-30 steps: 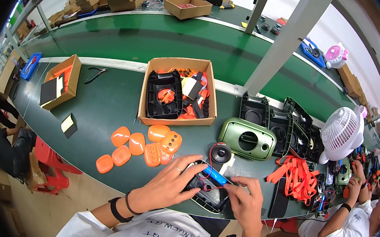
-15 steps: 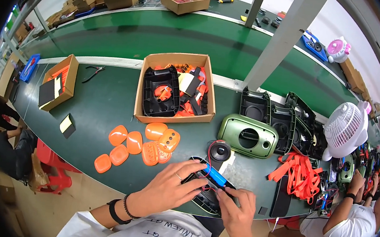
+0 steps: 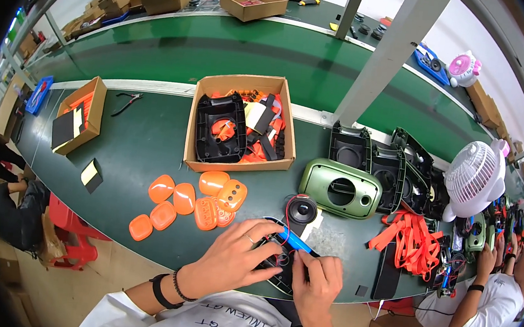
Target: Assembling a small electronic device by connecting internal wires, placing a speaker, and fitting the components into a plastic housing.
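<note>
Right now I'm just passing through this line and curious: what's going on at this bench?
A person sits at a green bench, both hands on a black shell. The left hand steadies it; the right hand pinches a blue cylinder wired in red to a small speaker. Orange covers, a parts box and a green housing lie close by.

An assembly workshop: a long green counter (image 3: 144, 146) beside a conveyor belt (image 3: 235, 54), cardboard boxes (image 3: 240, 127) of plastic parts, orange covers (image 3: 195, 201), stacked black housings (image 3: 394, 170), and another worker (image 3: 495, 299) seated further along the line.
</note>
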A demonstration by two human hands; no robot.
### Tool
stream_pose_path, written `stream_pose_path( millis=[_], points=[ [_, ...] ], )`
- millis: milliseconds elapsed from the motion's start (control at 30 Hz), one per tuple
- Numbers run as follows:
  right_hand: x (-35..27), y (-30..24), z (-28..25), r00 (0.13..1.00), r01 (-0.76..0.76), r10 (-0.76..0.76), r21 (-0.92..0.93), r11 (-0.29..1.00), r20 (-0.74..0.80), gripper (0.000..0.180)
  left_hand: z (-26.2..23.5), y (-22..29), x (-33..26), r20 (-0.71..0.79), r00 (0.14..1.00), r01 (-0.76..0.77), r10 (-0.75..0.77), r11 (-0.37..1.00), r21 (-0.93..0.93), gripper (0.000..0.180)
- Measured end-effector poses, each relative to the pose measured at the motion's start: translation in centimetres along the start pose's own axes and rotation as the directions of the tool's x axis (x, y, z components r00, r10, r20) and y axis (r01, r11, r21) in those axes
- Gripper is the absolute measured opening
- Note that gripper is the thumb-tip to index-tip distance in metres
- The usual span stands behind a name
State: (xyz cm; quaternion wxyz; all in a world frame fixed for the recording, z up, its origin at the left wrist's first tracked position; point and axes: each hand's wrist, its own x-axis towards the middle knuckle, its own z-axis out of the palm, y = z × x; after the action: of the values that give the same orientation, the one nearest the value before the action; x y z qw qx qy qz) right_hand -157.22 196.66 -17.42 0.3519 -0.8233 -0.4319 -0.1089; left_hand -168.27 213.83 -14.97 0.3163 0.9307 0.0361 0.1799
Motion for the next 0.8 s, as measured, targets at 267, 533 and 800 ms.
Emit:
stream_pose_path(
  millis=[267, 533, 800],
  points=[
    [0.5, 0.2, -0.4, 0.996, 0.077, -0.077, 0.004, 0.997, 0.053, 0.024, 0.2, 0.4, 0.0, -0.002, 0.998, 0.058, -0.057, 0.998, 0.017, 0.018],
    [0.6, 0.2, -1.0, 0.986, 0.104, -0.098, -0.038, 0.994, 0.133, 0.02, 0.4, 1.2, 0.3, -0.015, 0.997, 0.081, -0.08, 0.991, 0.108, 0.01],
    [0.8, -0.2, -2.9, 0.91, 0.174, -0.123, -0.097, 0.98, 0.395, 0.024, 1.8, 1.5, 0.6, -0.05, 0.988, 0.154, -0.146, 0.947, 0.284, 0.01]
  ],
)
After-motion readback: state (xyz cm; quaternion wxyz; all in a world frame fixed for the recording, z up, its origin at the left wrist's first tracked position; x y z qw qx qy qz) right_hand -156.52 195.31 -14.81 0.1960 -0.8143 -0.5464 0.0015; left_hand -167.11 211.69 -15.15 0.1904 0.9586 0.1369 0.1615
